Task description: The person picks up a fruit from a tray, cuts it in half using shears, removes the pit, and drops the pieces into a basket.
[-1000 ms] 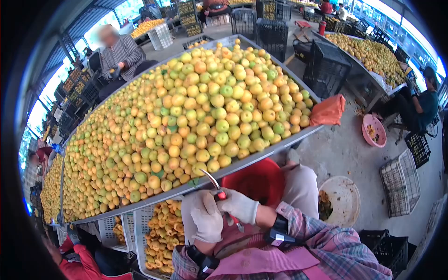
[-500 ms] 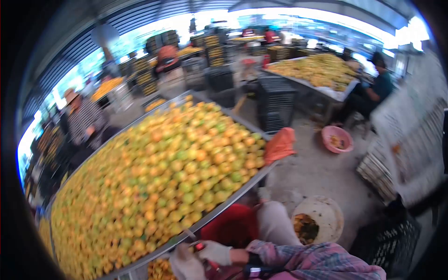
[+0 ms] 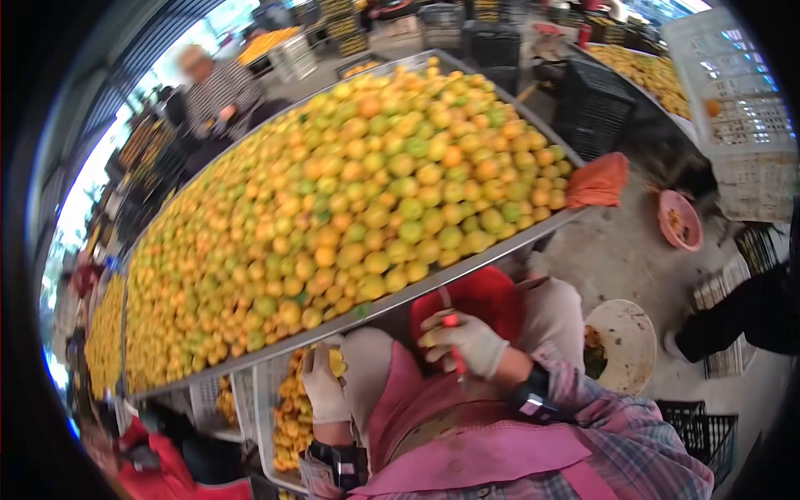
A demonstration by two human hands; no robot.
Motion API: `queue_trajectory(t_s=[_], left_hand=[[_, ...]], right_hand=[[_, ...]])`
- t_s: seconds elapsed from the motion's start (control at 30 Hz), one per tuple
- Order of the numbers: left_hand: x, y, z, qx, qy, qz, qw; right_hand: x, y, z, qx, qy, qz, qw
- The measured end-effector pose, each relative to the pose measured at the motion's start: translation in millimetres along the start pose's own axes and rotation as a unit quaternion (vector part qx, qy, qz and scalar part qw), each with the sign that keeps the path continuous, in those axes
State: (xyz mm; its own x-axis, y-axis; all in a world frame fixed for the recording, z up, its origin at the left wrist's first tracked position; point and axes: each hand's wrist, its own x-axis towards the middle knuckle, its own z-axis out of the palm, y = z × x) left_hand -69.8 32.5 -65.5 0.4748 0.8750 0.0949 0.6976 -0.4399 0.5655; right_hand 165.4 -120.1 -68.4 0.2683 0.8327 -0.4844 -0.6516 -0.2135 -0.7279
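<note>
My left hand [image 3: 324, 387], in a pale glove, is curled around a yellow fruit [image 3: 337, 363] whose edge shows beside the fingers. It is over the right side of a white crate [image 3: 265, 410] of orange-yellow fruit. My right hand [image 3: 471, 345], gloved too, grips a red-handled tool [image 3: 451, 321] with a thin metal end pointing up toward the table. Below and behind that hand, a red bucket [image 3: 502, 292] sits between my knees. A metal-edged table [image 3: 467, 268] heaped with yellow, orange and greenish fruit [image 3: 333, 217] slopes across in front of me.
An orange bag [image 3: 597, 180] hangs at the table's right corner. On the floor at right are a whitish tub [image 3: 633, 346], a pink basin [image 3: 680, 220] and black crates [image 3: 700, 433]. A dark-trousered leg [image 3: 737, 321] stands there. People sit across the table [image 3: 221, 96] and at lower left [image 3: 171, 467].
My view has tilted down and turned left. My hands, close together before, are now apart, the left by the crate and the right above the red bucket. A dark-trousered leg has appeared at right.
</note>
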Motion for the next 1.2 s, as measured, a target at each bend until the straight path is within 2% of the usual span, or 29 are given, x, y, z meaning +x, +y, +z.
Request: queue_trajectory(t_s=[0.07, 0.1, 0.13, 0.17, 0.2, 0.23, 0.3, 0.33, 0.37, 0.43, 0.5, 0.53, 0.63, 0.7, 0.73, 0.77, 0.83, 0.87, 0.9, 0.97, 1.03, 1.1, 1.13, 1.17, 1.2], left_hand=[[5, -41, 5, 0.019, 0.055, 0.041, 0.997], [5, -51, 7, 0.018, 0.058, 0.034, 0.998], [4, -53, 5, -0.175, 0.079, -0.091, 0.977], [4, -66, 5, -0.359, 0.095, -0.212, 0.904], [0, -113, 14, -0.107, 0.098, -0.063, 0.987], [-2, -125, 13, -0.102, 0.094, -0.072, 0.988], [-10, -126, 7, -0.147, 0.103, -0.158, 0.971], [-9, -120, 4, -0.28, 0.129, -0.264, 0.914], [-15, -131, 6, -0.277, 0.129, -0.272, 0.912], [-10, -166, 20, -0.302, 0.164, -0.377, 0.86], [-13, -201, 31, -0.334, 0.177, -0.376, 0.846], [-15, -207, 31, -0.33, 0.152, -0.377, 0.852], [-18, -202, 31, -0.301, 0.115, -0.399, 0.859], [-19, -185, 24, -0.118, 0.053, -0.386, 0.913], [-23, -196, 27, -0.05, 0.044, -0.339, 0.938], [-23, -196, 31, -0.056, 0.075, -0.353, 0.931], [-25, -221, 40, -0.049, 0.109, -0.258, 0.959], [-21, -231, 44, -0.163, 0.103, -0.232, 0.953], [-13, -218, 43, -0.168, 0.101, -0.226, 0.954], [3, -166, 28, -0.291, 0.073, -0.355, 0.885], [11, -134, 33, -0.29, 0.077, -0.323, 0.897], [20, -82, 28, -0.386, 0.093, -0.298, 0.868], [24, -76, 29, -0.439, 0.047, -0.262, 0.858], [27, -67, 31, -0.44, 0.047, -0.26, 0.858], [30, -39, 30, -0.493, 0.022, -0.251, 0.833]], right_hand=[[-2, 0, -4, 0.014, 0.026, 0.027, 0.999], [-2, 1, -7, 0.019, 0.033, 0.03, 0.999], [-4, 0, -13, 0.019, 0.03, 0.032, 0.999], [-2, 1, -15, 0.032, 0.039, 0.031, 0.998], [-2, 3, -18, 0.045, 0.049, 0.033, 0.997], [-2, 2, -21, 0.031, 0.059, 0.03, 0.997], [-1, 4, -28, 0.041, 0.072, 0.004, 0.997], [-2, 6, -33, 0.048, 0.08, 0.004, 0.996], [0, 5, -39, 0.052, 0.087, -0.005, 0.995], [2, 5, -49, 0.049, 0.091, -0.001, 0.995], [1, 4, -55, 0.029, 0.111, 0.009, 0.993], [3, 6, -59, 0.033, 0.109, 0.007, 0.994], [7, 8, -61, -0.014, 0.126, 0.004, 0.992], [9, 8, -64, -0.021, 0.133, 0.005, 0.991], [9, 6, -62, -0.025, 0.14, -0.005, 0.99], [9, 3, -61, -0.029, 0.148, -0.015, 0.988], [9, -6, -60, -0.031, 0.157, -0.039, 0.986], [11, -11, -62, -0.036, 0.167, -0.051, 0.984], [12, -17, -64, -0.04, 0.178, -0.062, 0.981], [14, -32, -65, -0.044, 0.199, -0.084, 0.976], [17, -46, -69, -0.024, 0.233, -0.112, 0.966], [25, -58, -80, -0.029, 0.252, -0.146, 0.956], [29, -66, -87, -0.04, 0.262, -0.158, 0.951], [34, -76, -93, -0.051, 0.271, -0.17, 0.946], [39, -85, -98, -0.054, 0.29, -0.187, 0.937]])
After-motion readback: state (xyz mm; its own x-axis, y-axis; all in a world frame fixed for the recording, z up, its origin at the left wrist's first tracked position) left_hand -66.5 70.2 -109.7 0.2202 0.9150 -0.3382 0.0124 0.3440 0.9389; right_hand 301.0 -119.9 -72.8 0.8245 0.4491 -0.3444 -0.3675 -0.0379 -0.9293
